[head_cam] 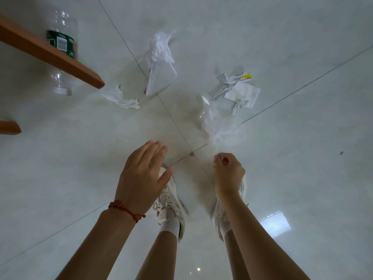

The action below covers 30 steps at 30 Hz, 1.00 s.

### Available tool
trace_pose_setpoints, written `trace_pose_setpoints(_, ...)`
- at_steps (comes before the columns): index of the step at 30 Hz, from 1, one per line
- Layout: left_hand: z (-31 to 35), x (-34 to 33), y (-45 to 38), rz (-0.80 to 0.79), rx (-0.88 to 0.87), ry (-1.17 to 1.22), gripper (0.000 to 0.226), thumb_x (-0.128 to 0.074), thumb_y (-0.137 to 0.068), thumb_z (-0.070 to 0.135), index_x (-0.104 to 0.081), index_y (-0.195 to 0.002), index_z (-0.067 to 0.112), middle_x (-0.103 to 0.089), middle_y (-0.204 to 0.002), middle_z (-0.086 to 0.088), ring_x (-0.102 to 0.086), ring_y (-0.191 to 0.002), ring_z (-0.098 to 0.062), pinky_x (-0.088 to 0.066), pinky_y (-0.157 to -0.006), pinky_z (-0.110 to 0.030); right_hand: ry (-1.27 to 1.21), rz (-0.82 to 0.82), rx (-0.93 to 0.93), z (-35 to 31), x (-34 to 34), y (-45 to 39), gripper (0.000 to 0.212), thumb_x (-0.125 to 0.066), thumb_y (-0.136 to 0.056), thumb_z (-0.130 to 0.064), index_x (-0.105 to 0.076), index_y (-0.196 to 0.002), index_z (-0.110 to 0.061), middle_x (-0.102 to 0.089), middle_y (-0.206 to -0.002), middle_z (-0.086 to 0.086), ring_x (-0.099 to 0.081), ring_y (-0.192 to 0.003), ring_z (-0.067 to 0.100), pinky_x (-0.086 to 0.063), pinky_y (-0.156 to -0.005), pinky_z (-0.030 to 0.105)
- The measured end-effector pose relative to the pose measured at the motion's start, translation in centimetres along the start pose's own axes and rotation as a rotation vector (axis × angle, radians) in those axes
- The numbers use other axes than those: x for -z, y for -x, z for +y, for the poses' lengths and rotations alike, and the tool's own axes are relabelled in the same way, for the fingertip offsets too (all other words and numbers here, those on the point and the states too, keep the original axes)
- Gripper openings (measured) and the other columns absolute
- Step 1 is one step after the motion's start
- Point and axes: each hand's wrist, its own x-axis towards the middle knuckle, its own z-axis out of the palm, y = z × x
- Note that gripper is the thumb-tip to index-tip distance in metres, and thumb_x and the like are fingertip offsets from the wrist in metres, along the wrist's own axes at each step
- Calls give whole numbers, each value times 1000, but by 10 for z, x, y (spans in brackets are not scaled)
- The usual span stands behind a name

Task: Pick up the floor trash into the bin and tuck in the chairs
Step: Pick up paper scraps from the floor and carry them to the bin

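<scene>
Trash lies scattered on the pale tiled floor ahead of my feet. My right hand pinches the near end of a thin clear plastic bag, which looks blurred and lifted. My left hand hovers open, palm down, holding nothing. Farther out lie a folded white paper with a crumpled tissue, a small twisted tissue to the left, and torn receipts with a yellow strip to the right. An empty clear bottle with a green label lies at far left, partly behind a wooden chair bar.
An orange-brown wooden chair rail crosses the upper left, and another wooden end pokes in from the left edge. My white sneakers stand below my hands. A small dark speck sits on the floor at right.
</scene>
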Motion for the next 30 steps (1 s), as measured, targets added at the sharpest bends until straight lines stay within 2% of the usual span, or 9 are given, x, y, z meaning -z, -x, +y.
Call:
trace_pose_setpoints(3, 17, 25, -8, 10, -14, 16, 51, -38, -91, 37, -59, -117, -2, -61, -118, -19, -54, -113, -33, -42, -94, -39, -62, 53, 37, -18, 39, 11, 11, -57, -84, -13, -67, -82, -11, -67, -71, 1, -60, -69, 15, -35, -57, 1)
trace_pose_setpoints(9, 58, 71, -34, 30, -54, 52, 63, -19, -99, 43, -60, -115, -1, -60, -119, -19, -54, -113, -32, -41, -95, -36, -146, 104, 105, -50, 125, 25, 9, -60, -83, -9, -65, -76, -12, -67, -66, 1, -63, -66, 12, -39, -59, 3)
trace_pose_setpoints(12, 78, 80, -53, 42, -67, 76, 60, -22, -98, 42, -60, -114, 0, -60, -120, -18, -53, -114, -31, -41, -95, -35, -159, 119, 99, -59, 161, 21, 12, -60, -82, -8, -64, -72, -14, -66, -63, -2, -63, -64, 11, -39, -59, 4)
trace_pose_setpoints(14, 90, 77, -68, 60, -67, 92, 50, -33, -94, 37, -61, -114, 0, -60, -120, -17, -53, -113, -31, -40, -96, -34, -160, 134, 97, -61, 180, 14, 13, -60, -82, -8, -64, -72, -15, -66, -63, -4, -63, -64, 12, -40, -59, 4)
trace_pose_setpoints(18, 106, 54, -104, 77, -46, 130, 47, -41, -87, 34, -61, -113, 1, -61, -118, -17, -55, -111, -32, -42, -94, -36, -201, 147, 109, -58, 199, -9, 13, -61, -83, -8, -64, -72, -14, -66, -65, -5, -63, -62, 10, -43, -58, 6)
trace_pose_setpoints(23, 107, -8, -165, 93, 3, 207, 46, -46, -83, 31, -61, -110, -3, -63, -111, -20, -58, -104, -36, -45, -87, -43, -232, 191, 139, -45, 204, -47, 10, -62, -84, -10, -66, -75, -11, -66, -65, -3, -61, -64, 6, -42, -59, 4)
trace_pose_setpoints(26, 104, -45, -203, 101, 25, 253, 37, -64, -78, 16, -61, -109, -5, -63, -108, -23, -58, -100, -40, -46, -85, -45, -285, 234, 154, -38, 205, -70, 10, -62, -84, -11, -66, -76, -12, -66, -67, -3, -62, -65, 7, -42, -60, 4)
trace_pose_setpoints(30, 105, -82, -251, 56, -1, 264, 38, -70, -75, 10, -61, -109, -6, -63, -108, -23, -56, -102, -41, -45, -85, -44, -310, 307, 149, -27, 205, -98, 10, -63, -84, -12, -65, -74, -15, -66, -66, -2, -63, -61, 10, -42, -59, 4)
